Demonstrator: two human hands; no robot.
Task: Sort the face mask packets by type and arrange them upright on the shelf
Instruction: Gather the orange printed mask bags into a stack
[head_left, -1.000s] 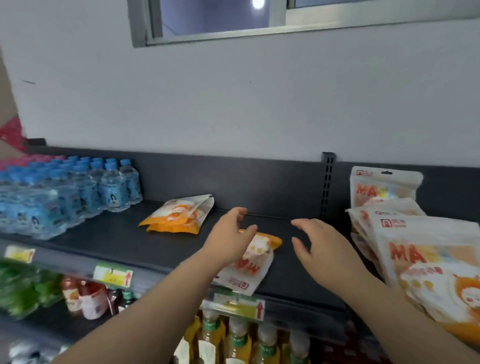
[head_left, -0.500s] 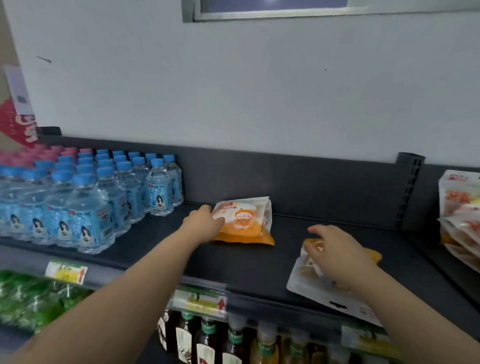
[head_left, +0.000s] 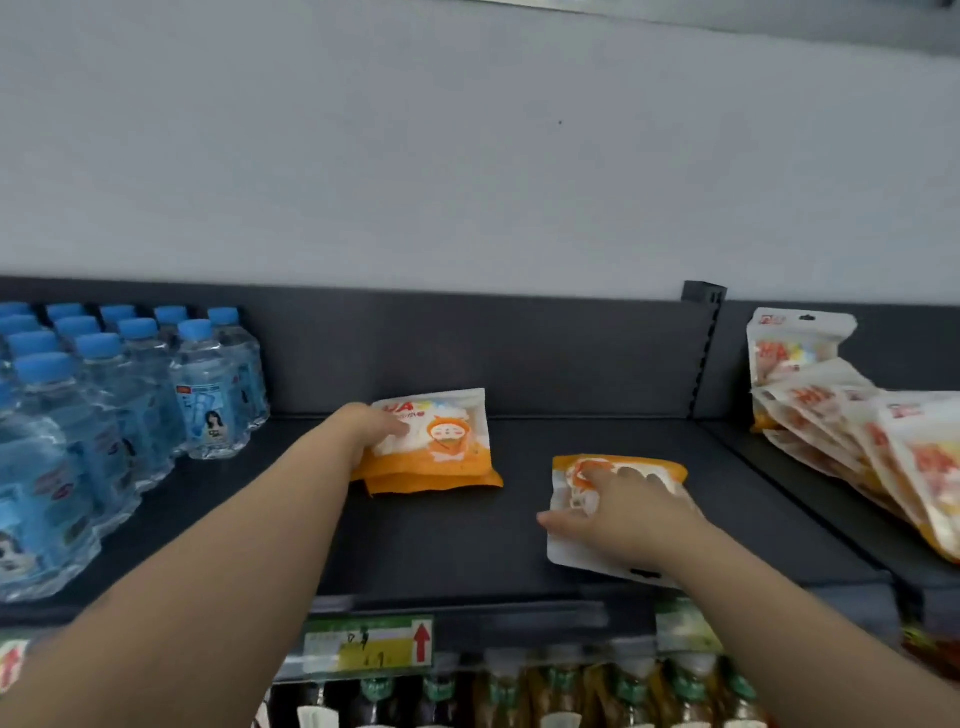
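Lying flat on the shelf (head_left: 467, 540), a hand on each
Left hand (head_left: 371, 431) over left edge of stacked packets (head_left: 447, 452), grip unclear; further right, right hand (head_left: 623, 514) spread flat on single packet (head_left: 574, 553)

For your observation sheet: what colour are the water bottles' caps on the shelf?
The caps are blue, seen best in the head view.
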